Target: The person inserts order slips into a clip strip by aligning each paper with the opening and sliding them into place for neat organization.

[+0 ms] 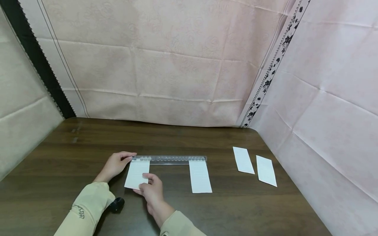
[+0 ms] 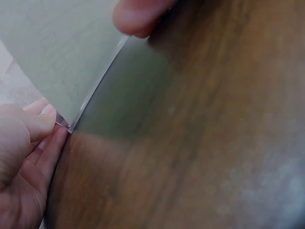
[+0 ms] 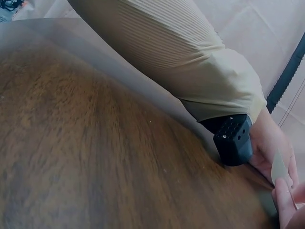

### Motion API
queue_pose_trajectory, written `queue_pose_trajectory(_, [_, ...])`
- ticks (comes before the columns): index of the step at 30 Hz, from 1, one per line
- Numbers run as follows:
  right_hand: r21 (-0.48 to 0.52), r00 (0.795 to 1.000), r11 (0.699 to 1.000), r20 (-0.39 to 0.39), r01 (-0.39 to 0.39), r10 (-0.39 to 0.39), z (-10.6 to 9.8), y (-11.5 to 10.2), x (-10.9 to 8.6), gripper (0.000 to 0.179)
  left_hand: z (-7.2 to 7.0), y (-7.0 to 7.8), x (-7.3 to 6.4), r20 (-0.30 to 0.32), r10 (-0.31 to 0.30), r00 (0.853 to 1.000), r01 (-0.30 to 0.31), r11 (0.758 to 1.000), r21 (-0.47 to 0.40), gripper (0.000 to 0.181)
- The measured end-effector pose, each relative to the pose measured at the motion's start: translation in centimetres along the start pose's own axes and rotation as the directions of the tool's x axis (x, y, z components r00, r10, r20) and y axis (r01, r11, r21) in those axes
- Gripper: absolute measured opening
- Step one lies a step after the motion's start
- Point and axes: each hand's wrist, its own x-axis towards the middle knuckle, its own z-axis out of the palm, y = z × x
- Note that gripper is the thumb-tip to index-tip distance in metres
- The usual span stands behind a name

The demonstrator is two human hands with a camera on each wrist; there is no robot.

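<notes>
A clear plastic strip [image 1: 169, 159] with a bumpy band lies across the tabletop in the head view. White cards meet it at both ends: the left card [image 1: 135, 175] and the right card [image 1: 200, 177]. My left hand [image 1: 115, 166] pinches the strip's left end, beside the left card's top corner. With thumb and fingers, my right hand [image 1: 153, 193] pinches the left card near its lower right edge. In the left wrist view, a clear edge [image 2: 97, 83] runs from the left hand's fingers [image 2: 57, 143] to a fingertip of the right hand [image 2: 138, 19].
Two more white cards [image 1: 243, 160] [image 1: 266, 171] lie apart at the right of the brown wooden table [image 1: 236, 209]. Pale patterned cloth [image 1: 177, 65] hangs behind and at both sides. A black wrist camera [image 3: 233, 140] sits below the left sleeve [image 3: 190, 62].
</notes>
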Motion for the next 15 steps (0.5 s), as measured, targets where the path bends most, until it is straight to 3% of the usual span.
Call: queue_pose_trajectory(15, [-0.056,1.000,0.998,-0.004,-0.005,0.005,-0.49,0.15,0.11,0.042,-0.11,-0.10,0.03,0.005,-0.002,1.000,0.002,1.000,0.017,0.024])
